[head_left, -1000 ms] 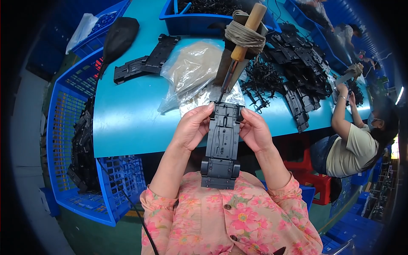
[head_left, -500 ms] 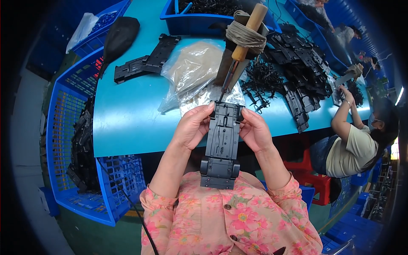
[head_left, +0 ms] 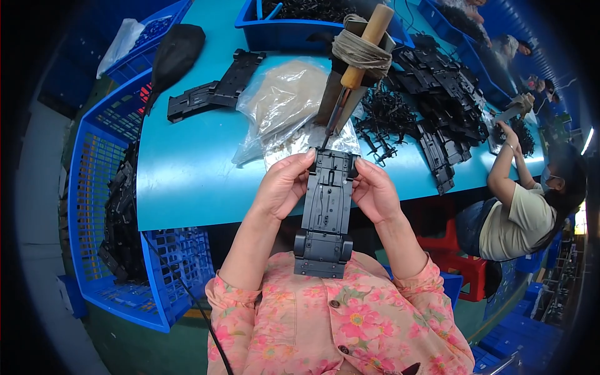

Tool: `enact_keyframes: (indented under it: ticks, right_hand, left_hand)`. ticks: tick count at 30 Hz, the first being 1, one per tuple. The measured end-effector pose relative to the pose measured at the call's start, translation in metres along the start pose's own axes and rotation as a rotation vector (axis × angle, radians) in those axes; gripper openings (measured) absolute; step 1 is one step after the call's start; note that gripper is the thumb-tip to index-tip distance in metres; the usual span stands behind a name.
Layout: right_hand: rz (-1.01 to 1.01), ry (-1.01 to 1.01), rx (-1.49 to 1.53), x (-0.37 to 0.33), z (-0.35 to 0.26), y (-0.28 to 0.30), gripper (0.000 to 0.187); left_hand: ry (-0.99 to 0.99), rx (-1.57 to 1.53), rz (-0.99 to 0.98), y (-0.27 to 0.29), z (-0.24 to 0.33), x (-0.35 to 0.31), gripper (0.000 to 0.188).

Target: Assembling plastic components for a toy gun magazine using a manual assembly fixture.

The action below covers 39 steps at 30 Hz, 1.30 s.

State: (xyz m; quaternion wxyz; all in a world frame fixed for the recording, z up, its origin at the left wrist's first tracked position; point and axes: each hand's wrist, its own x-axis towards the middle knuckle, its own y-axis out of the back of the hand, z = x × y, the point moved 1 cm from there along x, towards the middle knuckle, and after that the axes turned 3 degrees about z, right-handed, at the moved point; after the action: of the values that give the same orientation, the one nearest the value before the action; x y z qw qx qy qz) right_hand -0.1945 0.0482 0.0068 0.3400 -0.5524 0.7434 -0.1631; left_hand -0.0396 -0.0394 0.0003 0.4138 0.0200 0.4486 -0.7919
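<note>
left hand (head_left: 282,187) and right hand (head_left: 377,192) pinch a black chassis (head_left: 326,203) between them (wooden-handled tool (head_left: 352,78) at its far end).

Head view: left fisheye, head-worn, upright, looks steeply down over the shirt (head_left: 369,312) onto the hands (head_left: 280,189), close range. Surface (head_left: 181,194) lies ahead, edges bowed, corners black; right side takes in a co-worker (head_left: 520,219), farther off.

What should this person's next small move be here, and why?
Probably ease the black toy-car chassis slightly toward the body. The tip of the wooden-handled soldering iron points down at its far end, close to the left hand; the right hand grips the opposite edge, so both could draw it clear together.
</note>
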Motion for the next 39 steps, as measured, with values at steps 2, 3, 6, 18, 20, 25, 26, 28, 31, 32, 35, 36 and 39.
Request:
enact_keyframes:
  ticks: [2, 3, 6, 18, 20, 25, 26, 28, 31, 32, 35, 36, 39]
  right_hand:
    - [-0.003, 0.004, 0.005, 0.000, 0.000, 0.000, 0.023]
    - [-0.010, -0.002, 0.008, 0.000, -0.001, 0.001, 0.023]
    - [-0.007, 0.000, -0.002, 0.001, 0.000, 0.002, 0.025]
    - [-0.111, -0.121, -0.019, 0.010, 0.010, -0.003, 0.027]
    - [-0.120, -0.126, -0.018, 0.012, 0.014, -0.004, 0.027]
    - [-0.135, -0.135, -0.011, 0.012, 0.016, -0.014, 0.027]
    - [-0.137, -0.138, -0.014, 0.012, 0.017, -0.015, 0.027]
    - [-0.130, -0.126, -0.011, 0.013, 0.017, -0.017, 0.028]
    - [-0.142, -0.118, 0.000, 0.014, 0.017, -0.016, 0.028]
    - [-0.142, -0.118, -0.002, 0.015, 0.016, -0.016, 0.028]
    - [-0.118, -0.131, 0.008, 0.015, 0.015, -0.016, 0.027]
    - [-0.115, -0.129, 0.017, 0.015, 0.015, -0.015, 0.027]
    - [-0.123, -0.126, 0.035, 0.014, 0.013, -0.015, 0.026]
  left_hand:
    - [-0.007, 0.004, 0.002, 0.000, 0.000, 0.000, 0.019]
    - [-0.014, 0.009, 0.003, -0.001, 0.000, 0.000, 0.019]
    - [-0.010, 0.003, 0.005, -0.002, -0.001, -0.002, 0.020]
    - [-0.044, 0.018, 0.010, 0.023, -0.001, -0.007, 0.022]
    - [-0.058, 0.022, 0.001, 0.027, 0.002, -0.011, 0.024]
    - [-0.085, 0.003, 0.021, 0.030, 0.004, -0.017, 0.023]
    - [-0.088, 0.000, 0.023, 0.030, 0.005, -0.018, 0.023]
    - [-0.098, -0.019, 0.012, 0.028, 0.008, -0.020, 0.022]
    - [-0.136, 0.005, 0.062, 0.022, 0.010, -0.022, 0.021]
    - [-0.137, 0.004, 0.062, 0.021, 0.010, -0.023, 0.021]
    - [-0.128, 0.000, 0.086, 0.019, 0.011, -0.022, 0.022]
    - [-0.125, 0.010, 0.078, 0.020, 0.010, -0.022, 0.023]
    - [-0.123, 0.030, 0.059, 0.019, 0.010, -0.021, 0.024]
